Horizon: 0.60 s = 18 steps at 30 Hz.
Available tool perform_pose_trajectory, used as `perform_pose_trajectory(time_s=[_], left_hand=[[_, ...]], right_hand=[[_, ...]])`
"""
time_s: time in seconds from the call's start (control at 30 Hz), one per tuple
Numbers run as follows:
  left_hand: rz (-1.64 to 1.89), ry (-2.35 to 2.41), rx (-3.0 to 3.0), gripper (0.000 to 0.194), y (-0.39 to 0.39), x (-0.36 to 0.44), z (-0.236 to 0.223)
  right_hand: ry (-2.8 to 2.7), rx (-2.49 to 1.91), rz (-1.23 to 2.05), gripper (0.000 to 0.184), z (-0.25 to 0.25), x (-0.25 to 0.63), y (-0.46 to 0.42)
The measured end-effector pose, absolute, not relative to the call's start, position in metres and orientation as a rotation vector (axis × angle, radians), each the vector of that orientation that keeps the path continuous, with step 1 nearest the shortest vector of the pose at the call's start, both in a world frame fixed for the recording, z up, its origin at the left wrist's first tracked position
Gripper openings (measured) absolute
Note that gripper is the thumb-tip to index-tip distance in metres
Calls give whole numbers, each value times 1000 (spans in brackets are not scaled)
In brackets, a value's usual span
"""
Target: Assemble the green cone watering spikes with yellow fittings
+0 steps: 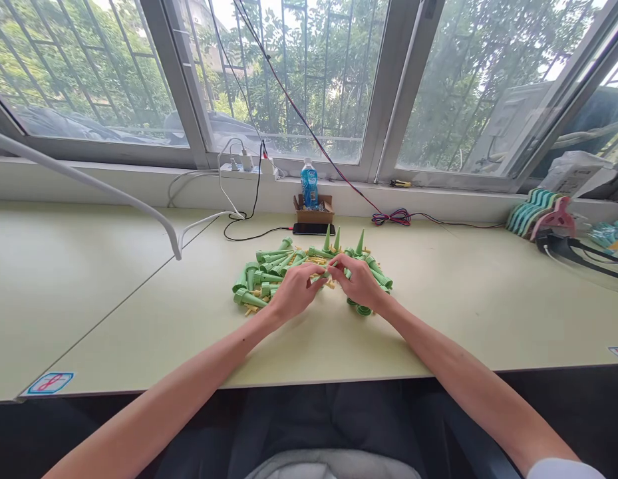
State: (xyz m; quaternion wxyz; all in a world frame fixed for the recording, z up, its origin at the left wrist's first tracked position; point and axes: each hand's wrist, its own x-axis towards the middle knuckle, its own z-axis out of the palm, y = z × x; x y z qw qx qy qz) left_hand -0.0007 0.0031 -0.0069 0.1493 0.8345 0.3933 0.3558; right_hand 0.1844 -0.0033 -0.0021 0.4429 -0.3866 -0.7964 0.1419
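Left fingers [314, 269] and right fingers [342, 259] pinch a green piece [327, 271]. It lies between, equally near both, axis seemingly crosswise.

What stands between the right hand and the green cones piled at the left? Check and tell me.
The left hand: it sits between the right hand and the left pile of green cones. Nothing visible covers the pile's far side.

Tabletop [488, 286]: pale yellow-green, beneath left hand [299, 288] and right hand [359, 282]
Green cones [269, 277] and yellow pieces [251, 309]: heaped around both hands
Phone [309, 229]: beyond both hands
Coiled cable [396, 217]: beyond right hand
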Motion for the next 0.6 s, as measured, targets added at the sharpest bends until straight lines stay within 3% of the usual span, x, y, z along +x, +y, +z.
perform_pose_trajectory(time_s=[0.27,0.6], left_hand=[[1005,1106,2449,13,4,-2,-9],[951,1161,2435,19,1,-2,-11]], right_hand=[[-1967,-961,313,17,-1,184,-5],[-1939,-924,190,20,3,189,-3]])
